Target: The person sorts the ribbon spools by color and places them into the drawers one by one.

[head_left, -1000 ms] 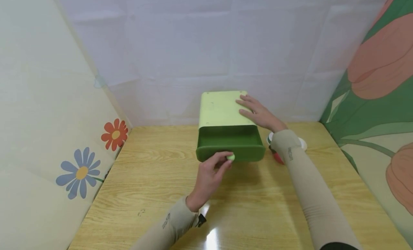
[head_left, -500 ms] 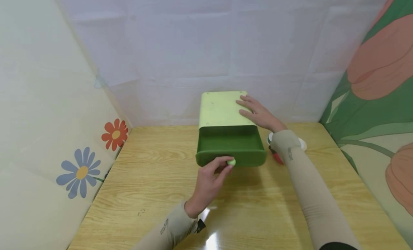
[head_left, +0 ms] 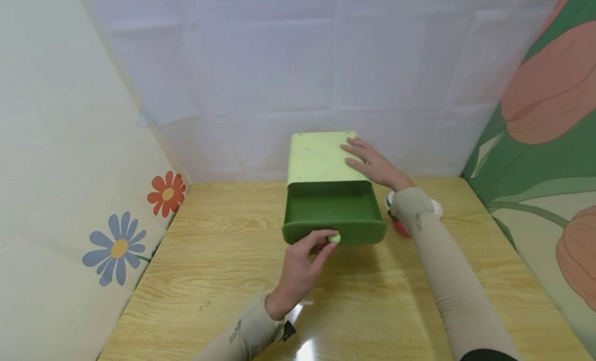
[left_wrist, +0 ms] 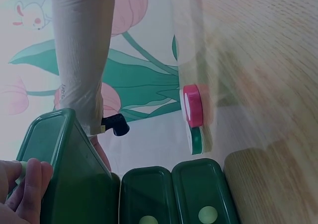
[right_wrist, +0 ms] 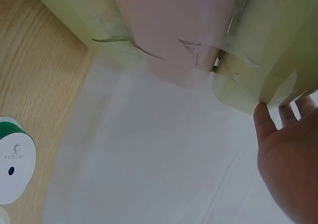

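A small light-green drawer cabinet (head_left: 321,156) stands against the back wall. Its dark green top drawer (head_left: 356,231) is pulled out, and the inside that shows holds nothing. My left hand (head_left: 302,265) pinches the drawer's round pale-green knob (head_left: 334,238) between thumb and fingers. On the cabinet's top right edge rests my right hand (head_left: 374,164), fingers spread and fairly straight. In the left wrist view the left fingers (left_wrist: 34,186) grip the knob beside the drawer front, and two lower drawers (left_wrist: 146,189) with round knobs stay closed. The right wrist view shows the right hand (right_wrist: 288,154) against the cabinet's side.
Right of the cabinet, partly behind the right sleeve, ribbon spools lie on the wooden table (head_left: 223,257): a red one (left_wrist: 194,106), a green one (left_wrist: 195,140) and a white-faced green one (right_wrist: 15,159). A white sheet (head_left: 261,81) covers the back wall.
The left hand has drawn the top drawer further out toward the person, so more of its inside shows. The right hand has stayed on the cabinet top.
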Tool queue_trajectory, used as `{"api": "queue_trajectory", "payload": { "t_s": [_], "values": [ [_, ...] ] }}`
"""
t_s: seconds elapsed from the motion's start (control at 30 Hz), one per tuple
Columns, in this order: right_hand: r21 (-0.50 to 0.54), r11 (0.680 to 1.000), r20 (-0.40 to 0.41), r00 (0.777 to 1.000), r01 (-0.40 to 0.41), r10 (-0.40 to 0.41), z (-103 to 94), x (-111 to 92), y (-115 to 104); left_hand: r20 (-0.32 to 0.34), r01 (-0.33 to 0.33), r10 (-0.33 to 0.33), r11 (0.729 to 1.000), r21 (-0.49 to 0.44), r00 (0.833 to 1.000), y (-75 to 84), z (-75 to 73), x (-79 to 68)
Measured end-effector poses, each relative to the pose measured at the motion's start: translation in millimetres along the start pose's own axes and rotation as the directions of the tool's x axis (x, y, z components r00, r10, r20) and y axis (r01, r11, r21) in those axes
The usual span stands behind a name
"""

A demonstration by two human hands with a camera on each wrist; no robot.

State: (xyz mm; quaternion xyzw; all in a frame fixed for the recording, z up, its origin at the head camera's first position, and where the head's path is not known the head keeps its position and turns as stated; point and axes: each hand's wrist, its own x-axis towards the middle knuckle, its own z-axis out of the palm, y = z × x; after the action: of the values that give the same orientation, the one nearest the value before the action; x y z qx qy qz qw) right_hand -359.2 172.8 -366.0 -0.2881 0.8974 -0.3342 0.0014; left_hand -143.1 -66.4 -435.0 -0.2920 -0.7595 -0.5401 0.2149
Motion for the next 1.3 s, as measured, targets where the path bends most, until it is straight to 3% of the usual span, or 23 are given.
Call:
{"api": "queue_trajectory", "payload": {
  "t_s": [1.07, 1.3],
  "values": [
    [-0.018, 1.0, 0.004, 1.0, 0.003, -0.003, -1.9, -1.6, -0.5, 0.001, -0.003, 0.003, 0.999, -0.038, 1.0, -4.1, 2.6, -7.5],
    [0.122, 0.992, -0.056, 0.998, -0.015, 0.022, -1.1, -7.0, 11.8, 0.005, -0.009, 0.009, 1.0, -0.029, 1.0, -6.9, 2.8, -11.0]
  ]
}}
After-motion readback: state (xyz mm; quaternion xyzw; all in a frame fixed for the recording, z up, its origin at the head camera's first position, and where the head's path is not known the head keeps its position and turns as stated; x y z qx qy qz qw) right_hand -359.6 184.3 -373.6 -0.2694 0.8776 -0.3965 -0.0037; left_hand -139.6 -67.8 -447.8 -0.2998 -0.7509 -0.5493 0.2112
